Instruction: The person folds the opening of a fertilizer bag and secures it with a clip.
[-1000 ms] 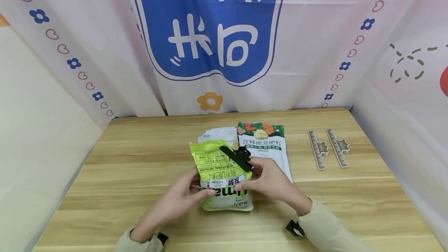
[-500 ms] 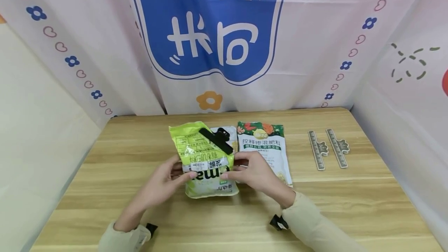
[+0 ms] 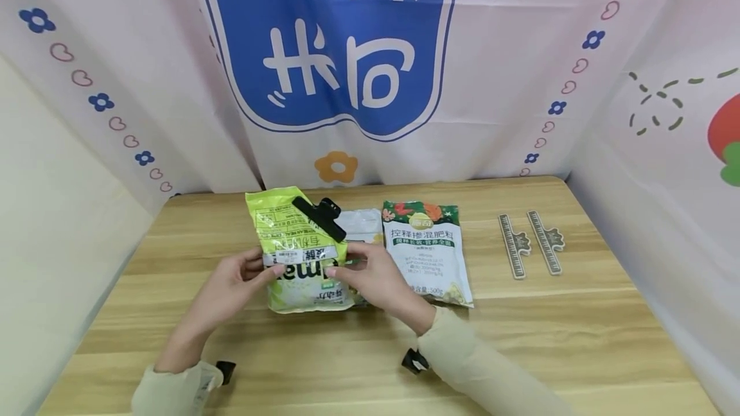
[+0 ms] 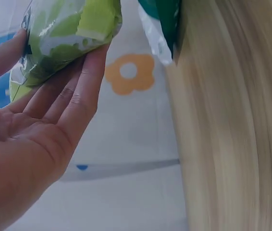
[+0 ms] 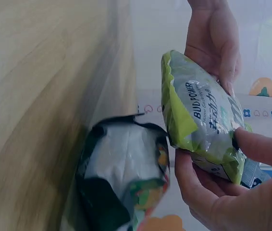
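Note:
Both hands hold a lime-green and white bag of fertilizer [image 3: 300, 284] from its two sides, raised off the table at the left of the middle. A black clip [image 3: 320, 218] is fastened aslant across its upper right corner. My left hand [image 3: 225, 287] grips the left edge, thumb on the front; in the left wrist view its fingers [image 4: 85, 89] lie behind the bag. My right hand [image 3: 381, 278] grips the right edge, and in the right wrist view its thumb [image 5: 258, 144] presses the printed face.
Partly hidden behind the held bag lies a pale bag [image 3: 364, 223]. Beside it lies a green-topped white fertilizer bag [image 3: 430, 262]. Two ruler-patterned clips [image 3: 513, 246] lie farther right on the wooden table [image 3: 520, 339]. A printed curtain [image 3: 491, 82] hangs at the back.
Both hands have carried the green bag left and toward the back of the table, uncovering more of the green-topped white bag. The clip has stayed on the bag's corner.

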Action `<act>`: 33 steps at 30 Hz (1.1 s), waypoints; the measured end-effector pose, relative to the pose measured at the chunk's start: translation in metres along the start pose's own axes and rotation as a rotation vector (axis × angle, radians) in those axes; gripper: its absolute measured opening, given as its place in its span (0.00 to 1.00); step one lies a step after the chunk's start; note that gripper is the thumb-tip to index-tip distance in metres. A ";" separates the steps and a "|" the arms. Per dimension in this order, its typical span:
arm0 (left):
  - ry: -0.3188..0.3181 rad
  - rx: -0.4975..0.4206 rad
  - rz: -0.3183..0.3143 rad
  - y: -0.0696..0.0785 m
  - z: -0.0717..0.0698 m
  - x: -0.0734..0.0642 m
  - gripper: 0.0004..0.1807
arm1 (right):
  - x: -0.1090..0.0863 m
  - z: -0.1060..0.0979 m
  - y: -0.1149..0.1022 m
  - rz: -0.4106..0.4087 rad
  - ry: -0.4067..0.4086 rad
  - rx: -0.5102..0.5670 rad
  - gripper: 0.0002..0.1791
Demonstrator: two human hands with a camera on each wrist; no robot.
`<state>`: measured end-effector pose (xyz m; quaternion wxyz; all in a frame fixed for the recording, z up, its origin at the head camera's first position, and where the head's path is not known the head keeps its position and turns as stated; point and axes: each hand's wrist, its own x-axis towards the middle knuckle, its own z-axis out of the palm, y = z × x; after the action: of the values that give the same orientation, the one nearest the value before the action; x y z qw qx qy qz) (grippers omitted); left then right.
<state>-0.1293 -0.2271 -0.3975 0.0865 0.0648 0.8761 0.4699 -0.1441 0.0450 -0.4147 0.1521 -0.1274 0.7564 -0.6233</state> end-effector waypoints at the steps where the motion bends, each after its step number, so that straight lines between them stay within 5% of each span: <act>1: 0.003 0.002 -0.010 -0.001 -0.003 0.000 0.37 | 0.002 0.003 -0.001 0.003 0.001 0.011 0.09; 14: 0.013 -0.090 -0.094 -0.025 -0.032 0.003 0.37 | 0.029 0.044 -0.012 0.091 0.010 -0.011 0.05; 33: -0.085 -0.027 -0.214 -0.063 -0.054 0.011 0.41 | 0.047 0.095 -0.008 0.210 0.076 0.121 0.07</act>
<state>-0.1531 -0.3031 -0.4218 0.1740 -0.0106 0.8671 0.4666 -0.1501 -0.0601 -0.4264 0.1952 -0.0145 0.7319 -0.6527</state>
